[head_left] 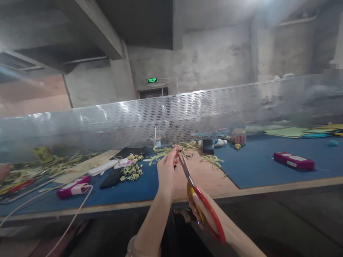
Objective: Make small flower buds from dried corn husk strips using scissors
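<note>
My right hand point(197, 205) grips scissors point(187, 172) with red and yellow handles. Their blades point up and away from me, and the tips reach the fingers of my left hand. My left hand point(166, 167) is closed in a pinch over the wooden board point(199, 177); whatever it pinches is too small and hidden to name. Pale green strips of plant-like material point(189, 145) lie on the board just behind that hand. To its left is a heap of small pale green cut pieces point(131, 172).
A dark phone-like slab point(111, 178) and a purple box with a cable point(73, 187) lie left. Another purple box point(294, 161) lies right. A lidded jar point(239, 136) stands near the perforated metal screen point(182, 109). Part of another person's hand point(4, 172) shows far left.
</note>
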`<action>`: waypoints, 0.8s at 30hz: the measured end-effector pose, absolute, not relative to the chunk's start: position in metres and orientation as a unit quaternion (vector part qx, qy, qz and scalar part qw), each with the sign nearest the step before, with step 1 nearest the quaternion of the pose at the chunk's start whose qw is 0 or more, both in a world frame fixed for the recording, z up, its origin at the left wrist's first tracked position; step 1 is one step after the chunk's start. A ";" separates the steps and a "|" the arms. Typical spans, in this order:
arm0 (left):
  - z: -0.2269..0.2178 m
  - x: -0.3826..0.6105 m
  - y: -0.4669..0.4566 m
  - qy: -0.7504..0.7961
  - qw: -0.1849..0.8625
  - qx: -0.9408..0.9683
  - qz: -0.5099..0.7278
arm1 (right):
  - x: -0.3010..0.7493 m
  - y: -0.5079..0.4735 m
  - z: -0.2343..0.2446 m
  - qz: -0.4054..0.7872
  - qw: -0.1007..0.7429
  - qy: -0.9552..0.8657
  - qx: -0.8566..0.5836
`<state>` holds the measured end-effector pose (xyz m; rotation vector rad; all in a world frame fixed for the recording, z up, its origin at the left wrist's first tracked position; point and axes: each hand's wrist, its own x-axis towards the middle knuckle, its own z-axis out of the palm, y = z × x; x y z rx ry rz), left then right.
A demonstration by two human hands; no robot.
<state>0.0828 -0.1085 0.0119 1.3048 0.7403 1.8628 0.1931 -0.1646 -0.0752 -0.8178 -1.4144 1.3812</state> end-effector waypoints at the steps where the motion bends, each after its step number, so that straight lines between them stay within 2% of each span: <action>1: 0.013 0.083 -0.108 0.289 0.365 0.511 0.723 | 0.193 -0.161 -0.072 0.562 0.486 -0.581 -0.331; 11: 0.027 0.093 -0.104 0.283 0.353 0.518 0.726 | 0.194 -0.159 -0.043 0.570 0.502 -0.573 -0.308; 24: 0.024 0.088 -0.109 0.284 0.357 0.511 0.728 | 0.182 -0.157 -0.058 0.598 0.503 -0.556 -0.283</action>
